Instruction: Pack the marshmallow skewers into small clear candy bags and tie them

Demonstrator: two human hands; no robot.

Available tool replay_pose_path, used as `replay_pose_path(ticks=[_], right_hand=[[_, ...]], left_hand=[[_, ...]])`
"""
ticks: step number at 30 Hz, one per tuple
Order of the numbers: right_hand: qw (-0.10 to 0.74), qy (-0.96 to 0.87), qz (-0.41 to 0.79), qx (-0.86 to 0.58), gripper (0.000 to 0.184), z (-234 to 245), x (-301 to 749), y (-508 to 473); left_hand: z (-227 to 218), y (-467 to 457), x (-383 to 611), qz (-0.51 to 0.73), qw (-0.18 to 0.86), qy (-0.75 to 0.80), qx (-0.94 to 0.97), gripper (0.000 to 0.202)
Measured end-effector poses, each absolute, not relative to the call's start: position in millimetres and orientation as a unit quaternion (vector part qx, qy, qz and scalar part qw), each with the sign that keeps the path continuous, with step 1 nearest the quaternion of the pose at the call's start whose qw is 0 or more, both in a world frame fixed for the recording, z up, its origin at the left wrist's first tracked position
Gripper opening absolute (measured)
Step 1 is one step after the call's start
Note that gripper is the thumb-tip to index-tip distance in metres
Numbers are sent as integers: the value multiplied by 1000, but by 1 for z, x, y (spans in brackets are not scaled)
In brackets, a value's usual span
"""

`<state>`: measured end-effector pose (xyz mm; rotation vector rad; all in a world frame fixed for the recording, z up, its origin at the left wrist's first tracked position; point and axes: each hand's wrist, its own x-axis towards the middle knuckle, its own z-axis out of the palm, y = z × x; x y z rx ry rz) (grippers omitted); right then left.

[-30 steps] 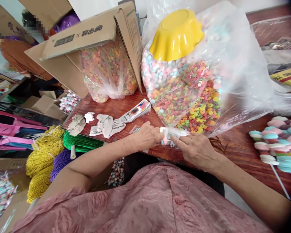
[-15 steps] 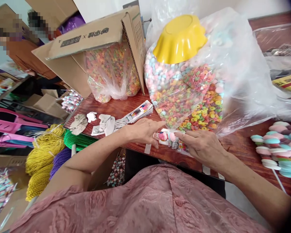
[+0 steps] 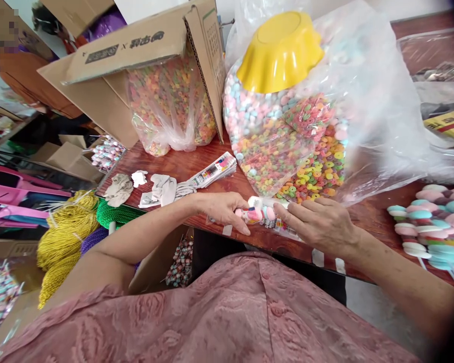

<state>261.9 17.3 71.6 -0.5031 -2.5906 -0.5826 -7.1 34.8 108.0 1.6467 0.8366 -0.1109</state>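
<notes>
A marshmallow skewer (image 3: 264,214) with pink, white and blue pieces lies crosswise between my two hands, low over the table's front edge. My left hand (image 3: 224,209) has its thumb and bent forefinger around the skewer's left end. At the other end, the fingers of my right hand (image 3: 318,222) are closed on the skewer; its stick is hidden by them. Beneath lies a clear printed bag (image 3: 282,229), partly covered by the right hand. A fanned stack of printed bags (image 3: 214,170) rests beyond my left hand.
A big clear bag of marshmallows and gummy rings (image 3: 265,146) stands ahead, a yellow bowl (image 3: 282,50) upside down on it. Left of it is an open cardboard box (image 3: 136,50) with bagged gummies. Finished marshmallow skewers (image 3: 431,222) lie right. A person in brown (image 3: 34,80) is at far left.
My left forefinger, stretched out before, has bent in toward the skewer's left end. My right fingers have curled in more. The whole view has shifted slightly.
</notes>
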Motion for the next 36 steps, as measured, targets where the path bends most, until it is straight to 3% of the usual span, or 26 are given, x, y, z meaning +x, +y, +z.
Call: replay_pose_path(ticks=[8, 16, 18, 21, 27, 36], right_hand=[[223, -936, -189, -197, 26, 59, 266, 18], [211, -929, -121, -280, 30, 57, 256, 6], [213, -931, -104, -278, 30, 61, 252, 3], [199, -941, -84, -260, 33, 63, 253, 1], [157, -953, -148, -215, 24, 57, 264, 3], [170, -953, -153, -201, 21, 62, 249, -4]], left_hand=[[105, 31, -9, -47, 615, 354, 703, 27], [99, 17, 12, -34, 280, 417, 864, 28], [97, 15, 16, -39, 292, 404, 866, 26], [98, 16, 17, -24, 390, 367, 844, 27], [100, 20, 11, -38, 522, 387, 760, 29], [96, 17, 17, -25, 488, 378, 787, 38]])
